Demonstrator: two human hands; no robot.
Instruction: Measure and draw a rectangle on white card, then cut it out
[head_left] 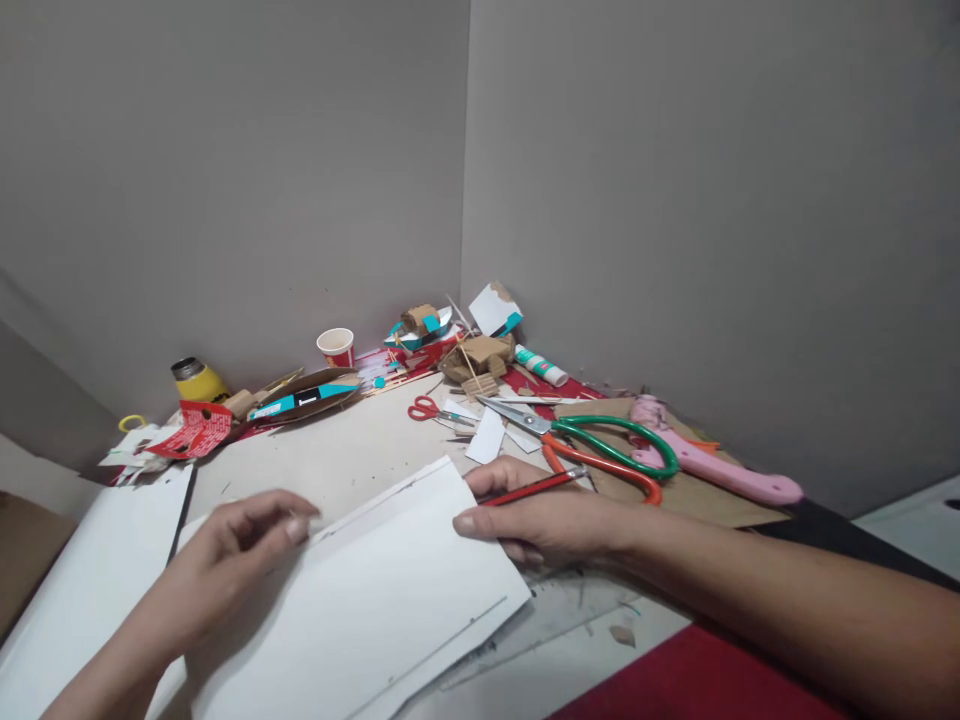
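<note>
Head view: plain grey walls meeting in a corner, upper frame; cluttered beige tabletop (352, 450) below. White card sheet (375, 590) lower centre. Left hand (225, 560) pinching its edge. Right hand (540, 520) closed around red pencil (532, 488). Green-handled scissors (592, 440) centre right.

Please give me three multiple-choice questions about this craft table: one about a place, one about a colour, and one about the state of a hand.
1. Where does the paper cup stand?
A. near the back wall
B. on the white sheet
C. beside the pink tool

2. What colour are the handles of the small scissors?
A. blue
B. red
C. black

3. What is the right hand doing?
A. lying open and empty
B. gripping the glue stick
C. holding a red pencil at the edge of the white sheet

Answers: 1 A, the cup is far back by the wall. 2 B, both loops are red. 3 C, the red pencil lies in its fingers beside the white sheet.
</note>
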